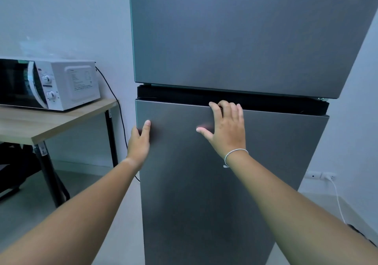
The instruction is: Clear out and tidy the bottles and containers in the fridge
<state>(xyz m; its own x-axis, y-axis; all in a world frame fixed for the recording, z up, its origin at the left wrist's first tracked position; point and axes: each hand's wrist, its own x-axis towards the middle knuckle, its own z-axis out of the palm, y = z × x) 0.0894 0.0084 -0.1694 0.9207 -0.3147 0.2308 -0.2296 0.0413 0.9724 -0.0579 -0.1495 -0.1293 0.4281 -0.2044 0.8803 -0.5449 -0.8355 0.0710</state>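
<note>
My right hand point(227, 129) grips the top edge of the fridge's lower door point(214, 183): its fingers point(223, 106) curl over the rim into the dark gap between the two doors, and the thumb is spread flat on the steel. A thin white bracelet point(235, 153) circles that wrist. My left hand point(139, 142) is open and holds nothing, its palm and fingers wrapped loosely round the door's left edge, just below the top corner. Both doors of the grey two-door fridge point(235, 39) are shut, so I cannot see any bottles or containers inside. To the left of the fridge, a white microwave point(51, 83) sits on a wooden table point(51, 121) with black legs. Its black cord point(114, 105) hangs down between table and fridge. On the right, a wall socket point(320, 176) holds a white plug.
</note>
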